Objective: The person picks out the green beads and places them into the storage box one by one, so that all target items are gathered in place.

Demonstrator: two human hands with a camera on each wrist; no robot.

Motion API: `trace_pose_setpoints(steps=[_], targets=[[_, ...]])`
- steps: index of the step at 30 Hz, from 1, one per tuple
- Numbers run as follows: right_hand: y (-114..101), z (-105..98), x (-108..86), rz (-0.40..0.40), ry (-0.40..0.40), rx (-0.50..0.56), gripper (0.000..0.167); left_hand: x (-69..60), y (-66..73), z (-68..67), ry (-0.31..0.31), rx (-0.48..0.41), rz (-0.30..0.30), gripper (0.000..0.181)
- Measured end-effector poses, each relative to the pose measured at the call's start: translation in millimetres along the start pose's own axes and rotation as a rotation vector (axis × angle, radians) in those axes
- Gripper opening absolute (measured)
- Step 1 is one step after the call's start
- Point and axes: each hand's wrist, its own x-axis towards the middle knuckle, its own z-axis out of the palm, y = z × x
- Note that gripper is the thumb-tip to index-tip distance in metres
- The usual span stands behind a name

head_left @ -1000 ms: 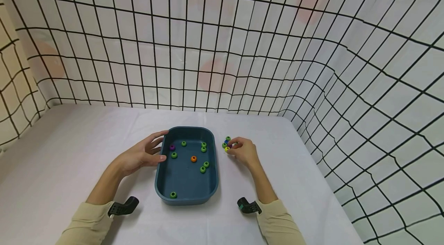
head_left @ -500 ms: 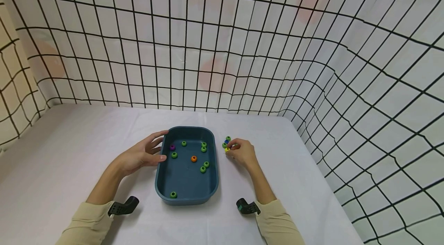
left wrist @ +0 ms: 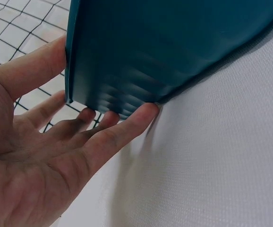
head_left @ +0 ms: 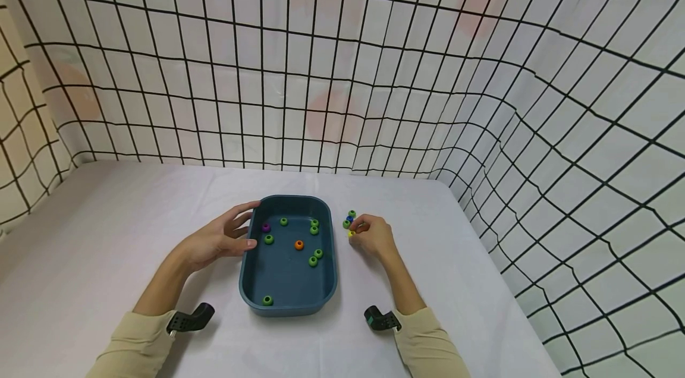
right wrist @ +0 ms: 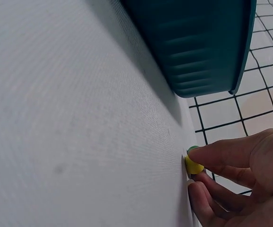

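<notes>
A dark blue-green plastic tray (head_left: pixel 288 311) stands on the white cloth, with green beads (head_left: pixel 313 261), a purple bead (head_left: pixel 266 227) and an orange bead (head_left: pixel 299 245) inside. My left hand (head_left: pixel 216 239) touches its left side; in the left wrist view the thumb lies at the rim and fairly straight fingers reach along the outer wall. Right of the tray, my right hand (head_left: pixel 374 235) pinches a yellow bead (right wrist: pixel 192 166) between thumb and finger, low at the cloth. Green beads (head_left: pixel 346 224) and a blue bead (head_left: pixel 349 219) lie close by its fingertips; the hand may hide others.
Black netting (head_left: pixel 342 75) before a white backdrop closes off the back and sides of the cloth-covered table (head_left: pixel 455 259). A black wrist camera (head_left: pixel 191 318) sits on the left forearm and another black wrist camera (head_left: pixel 382 318) on the right.
My right hand has shifted slightly left and nearer to me, and the yellow bead has moved a little nearer too. A purple bead seen near the fingers earlier is now hidden. The left hand stays put.
</notes>
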Motion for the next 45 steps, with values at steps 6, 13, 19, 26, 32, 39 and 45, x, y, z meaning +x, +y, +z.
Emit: trace_pose_setpoints(steps=[6,13,19,26,32,39,45], targets=[[-1.6,0.5,-0.6,0.009,0.0,-0.009,0.014,0.0,-0.5,-0.5,0.0,-0.002,0.002,0.093],[-1.8,0.4,-1.2,0.004,0.001,-0.008,0.015,-0.1,-0.5,-0.3,0.001,-0.002,0.003,0.093],[-1.6,-0.6,-1.2,0.009,0.003,0.001,0.015,0.0,-0.3,0.7,-0.002,-0.008,0.003,0.093],[-6.0,-3.6,-0.7,-0.031,0.014,0.028,0.016,0.0,-0.8,0.5,0.002,0.001,0.005,0.092],[-18.3,-8.8,-5.1,-0.077,0.034,0.055,0.017,0.5,-1.7,-0.6,-0.001,0.004,0.008,0.092],[-30.0,-12.3,-10.9,-0.123,0.053,0.071,0.014,0.4,-1.3,-0.9,-0.004,0.003,0.009,0.092],[-39.6,-15.8,-15.3,-0.159,0.059,0.069,0.014,0.1,-0.7,-0.5,-0.004,-0.003,0.007,0.092]])
